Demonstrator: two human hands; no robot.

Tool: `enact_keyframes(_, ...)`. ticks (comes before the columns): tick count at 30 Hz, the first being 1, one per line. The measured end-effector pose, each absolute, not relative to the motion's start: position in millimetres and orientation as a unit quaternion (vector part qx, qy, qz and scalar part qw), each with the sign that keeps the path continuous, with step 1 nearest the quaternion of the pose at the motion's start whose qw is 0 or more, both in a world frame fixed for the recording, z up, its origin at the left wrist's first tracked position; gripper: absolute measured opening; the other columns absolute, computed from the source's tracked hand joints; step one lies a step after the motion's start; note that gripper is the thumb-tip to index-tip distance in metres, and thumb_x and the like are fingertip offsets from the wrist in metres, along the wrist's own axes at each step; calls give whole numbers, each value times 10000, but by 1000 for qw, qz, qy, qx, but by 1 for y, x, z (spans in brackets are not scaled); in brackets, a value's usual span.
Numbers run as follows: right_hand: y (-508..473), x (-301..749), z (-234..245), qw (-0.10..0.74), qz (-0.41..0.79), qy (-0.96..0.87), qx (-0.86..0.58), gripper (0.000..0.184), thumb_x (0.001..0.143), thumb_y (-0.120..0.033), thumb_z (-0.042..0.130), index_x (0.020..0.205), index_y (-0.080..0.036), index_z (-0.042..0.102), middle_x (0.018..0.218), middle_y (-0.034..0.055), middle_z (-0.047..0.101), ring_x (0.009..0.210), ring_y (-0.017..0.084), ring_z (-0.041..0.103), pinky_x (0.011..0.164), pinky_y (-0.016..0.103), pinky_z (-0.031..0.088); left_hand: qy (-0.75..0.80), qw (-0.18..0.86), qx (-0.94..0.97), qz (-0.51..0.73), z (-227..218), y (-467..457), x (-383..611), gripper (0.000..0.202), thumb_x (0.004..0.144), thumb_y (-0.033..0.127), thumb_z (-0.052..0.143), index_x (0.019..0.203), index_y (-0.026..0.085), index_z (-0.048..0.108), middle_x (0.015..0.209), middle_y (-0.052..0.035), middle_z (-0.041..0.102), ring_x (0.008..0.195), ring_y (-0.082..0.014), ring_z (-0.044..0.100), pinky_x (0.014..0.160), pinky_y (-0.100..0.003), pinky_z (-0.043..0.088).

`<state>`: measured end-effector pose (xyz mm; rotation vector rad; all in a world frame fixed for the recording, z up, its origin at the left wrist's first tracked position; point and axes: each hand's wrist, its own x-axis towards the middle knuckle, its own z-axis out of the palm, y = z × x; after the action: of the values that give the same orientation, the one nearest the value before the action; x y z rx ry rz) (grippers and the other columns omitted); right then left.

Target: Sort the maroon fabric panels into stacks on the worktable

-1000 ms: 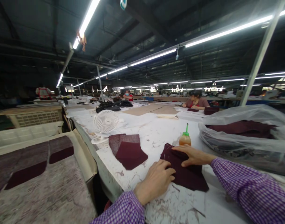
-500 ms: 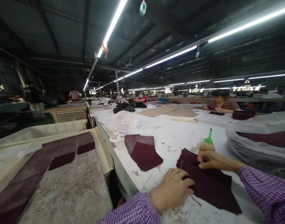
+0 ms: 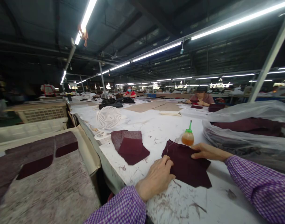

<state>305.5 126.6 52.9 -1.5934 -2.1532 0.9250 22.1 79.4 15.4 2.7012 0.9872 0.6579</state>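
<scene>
Dark red cloth (image 3: 187, 168) lies flat on the white surface (image 3: 156, 129), between the two hands, its edges angular and uneven. Left hand (image 3: 157, 175): palm down at the cloth's left edge, fingers bent and close together, fingertips at the edge; opening narrow; cannot tell whether it grips or only presses. Right hand (image 3: 206, 151): reaches in from the right, over the cloth's upper right edge, fingers extended and thumb near them; gap narrow; cannot tell whether cloth is pinched between. Bottle (image 3: 187, 139), green-topped with amber liquid, stands upright just beyond the cloth, near the right hand. Second pile (image 3: 131, 151) of dark red pieces lies to the left, apart from the cloth. Fan (image 3: 109, 117), white, stands behind that pile. Clear bag (image 3: 217, 140) with dark red material inside lies at right.
</scene>
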Motion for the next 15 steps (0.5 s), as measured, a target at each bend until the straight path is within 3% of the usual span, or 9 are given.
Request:
enact_keyframes(3,120,314,57,181,392,-702,-566,396,660,-501,684,767,-121,650,763,70,673,703,222,617,644,314,488,337,90,914,207,14,80,22,216,852,282,555,1021,158,503,1104,-66,522,949,-206,542,855,-332,467)
enact_keyframes(8,99,315,85,347,450,-647,-509,434,731,-526,618,943,-148,646,905,93,682,875,246,636,818,359,489,329,71,920,203,8,82,23,162,874,288,519,990,176,503,1031,-50,551,965,-206,526,866,-330,448)
enact_keyframes(11,98,298,92,249,430,-707,-503,406,761,-501,585,966,-155,638,961,82,663,945,253,612,861,364,471,332,69,918,205,10,79,24,173,871,289,520,997,170,512,1024,-58,557,960,-212,527,867,-335,445)
enact_keyframes(15,112,272,69,101,233,-798,-547,243,699,-395,608,786,-167,615,886,61,633,875,257,596,791,354,474,297,103,925,212,19,79,13,152,876,256,512,993,169,554,1060,-55,577,994,-193,540,904,-295,431)
